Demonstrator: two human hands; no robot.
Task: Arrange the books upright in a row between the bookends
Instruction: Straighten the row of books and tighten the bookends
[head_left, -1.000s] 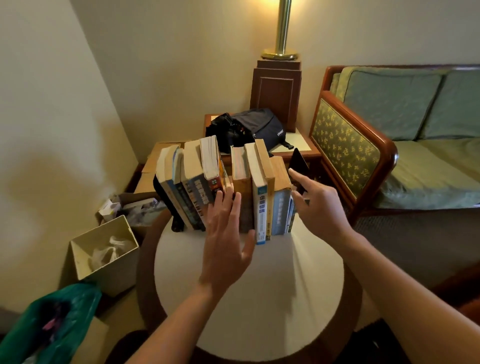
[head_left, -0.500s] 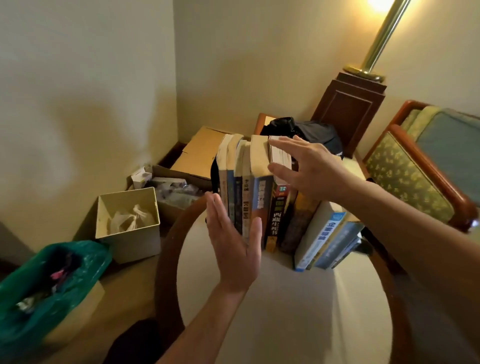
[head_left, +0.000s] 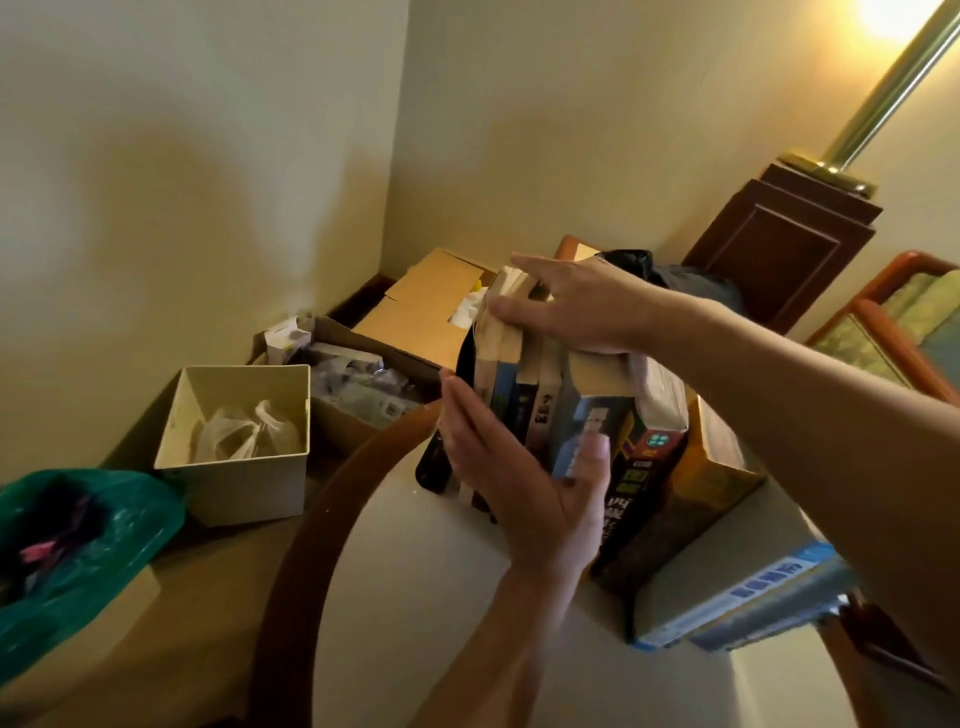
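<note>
My left hand (head_left: 519, 493) is flat and released, its straight fingers pressed against the spines of the books (head_left: 540, 405) and the thumb lying on a blue-spined book (head_left: 592, 415). It grasps nothing; I am using it as a stop. My right hand (head_left: 587, 306) lies over the tops of the same books, fingers stretched out toward the left and pressing down on the page edges, not curled round any one volume as far as I can see.

The books nearest the black bookend (head_left: 434, 467) stand close to upright, packed against it at the left of the round surface (head_left: 415, 623). To their right the row breaks down: a dark-spined book (head_left: 639, 483) and a brown book (head_left: 722, 462) lean over, and the blue-and-white books (head_left: 737, 592) beyond them are tipped almost flat near the edge. The second bookend I cannot pick out; my forearm covers that side.

I judge the job roughly half done. The left end is squared up. What remains is to raise the leaning and fallen books, close them up against the row, and bring the other bookend in to hold them.

Beyond the surface, on the floor, sit a cream box (head_left: 234, 452), a green bag (head_left: 78, 530) and a cardboard box (head_left: 426, 306).
</note>
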